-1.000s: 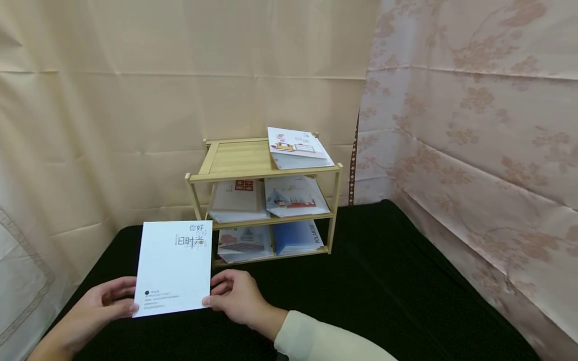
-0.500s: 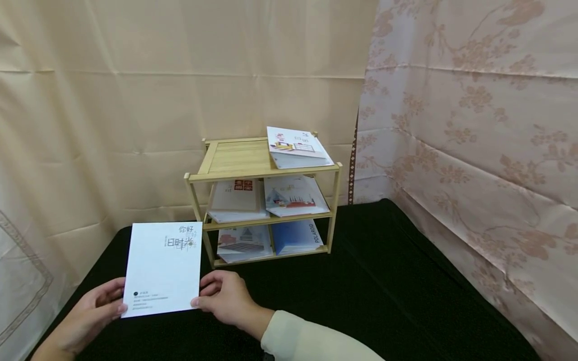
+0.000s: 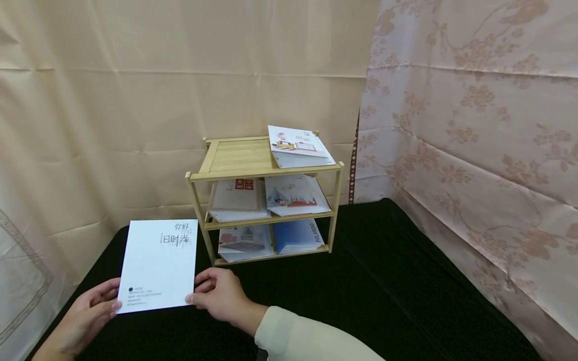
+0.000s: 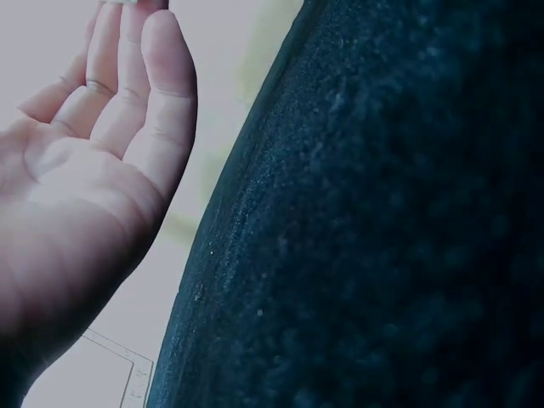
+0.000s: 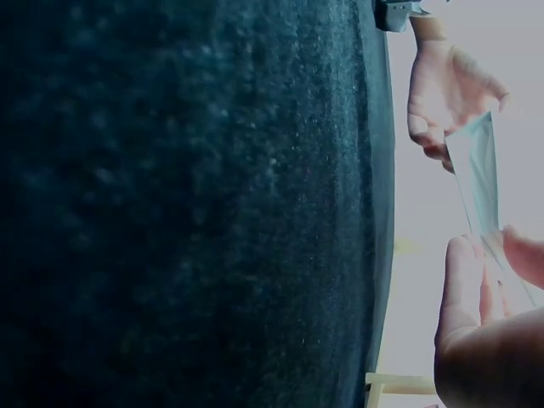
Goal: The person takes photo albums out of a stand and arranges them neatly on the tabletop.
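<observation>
Both hands hold a thin white booklet (image 3: pixel 158 265) with Chinese lettering, facing me, over the black cloth at the front left of the rack. My left hand (image 3: pixel 86 316) pinches its lower left edge, thumb in front. At the lower right edge, my right hand (image 3: pixel 226 301) grips it between thumb and fingers. In the left wrist view, the palm of the left hand (image 4: pixel 93 187) fills the left side, and the booklet is mostly out of frame. The right wrist view shows the booklet (image 5: pixel 478 174) nearly edge-on, stretched between both hands.
A wooden rack (image 3: pixel 235 156) stands behind the booklet. An illustrated booklet (image 3: pixel 298 146) leans on its top right; several more fill the lower shelves, including a blue one (image 3: pixel 293 236) marked POLAROID. Black cloth (image 3: pixel 384 286) covers the table; a beige curtain (image 3: pixel 158 100) hangs behind.
Both hands have carried the booklet a short way left, uncovering the rack's front left leg. Their grip looks the same, and the rack and its booklets have stayed put.
</observation>
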The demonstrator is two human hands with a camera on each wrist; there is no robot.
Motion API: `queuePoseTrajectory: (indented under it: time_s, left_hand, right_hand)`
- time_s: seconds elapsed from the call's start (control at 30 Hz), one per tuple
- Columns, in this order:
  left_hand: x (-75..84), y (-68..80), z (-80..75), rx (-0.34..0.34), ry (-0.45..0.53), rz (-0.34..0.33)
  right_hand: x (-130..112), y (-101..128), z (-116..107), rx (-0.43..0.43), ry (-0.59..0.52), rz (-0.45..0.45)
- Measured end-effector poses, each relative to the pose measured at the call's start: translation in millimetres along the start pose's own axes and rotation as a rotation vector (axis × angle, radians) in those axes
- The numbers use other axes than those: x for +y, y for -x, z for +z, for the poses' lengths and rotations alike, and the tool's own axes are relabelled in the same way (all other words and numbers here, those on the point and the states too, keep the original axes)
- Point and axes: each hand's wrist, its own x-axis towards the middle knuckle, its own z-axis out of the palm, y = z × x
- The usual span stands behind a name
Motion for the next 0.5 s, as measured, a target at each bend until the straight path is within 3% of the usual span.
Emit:
queuePoseTrajectory:
  time_s: [0.1, 0.27, 0.5]
  left_hand:
    - [2.8, -0.1, 3.1, 0.051, -0.012, -0.019]
    - [13.0, -3.1, 8.4, 0.148, 0.002, -0.108]
    - [19.2, -2.9, 11.3, 0.227, 0.091, -0.198]
  right_hand:
    - [0, -5, 1, 0.012, -0.030, 0.005]
    - [0, -15, 5, 0.043, -0.151, 0.040]
    - [1, -24, 15, 0.107, -0.239, 0.116]
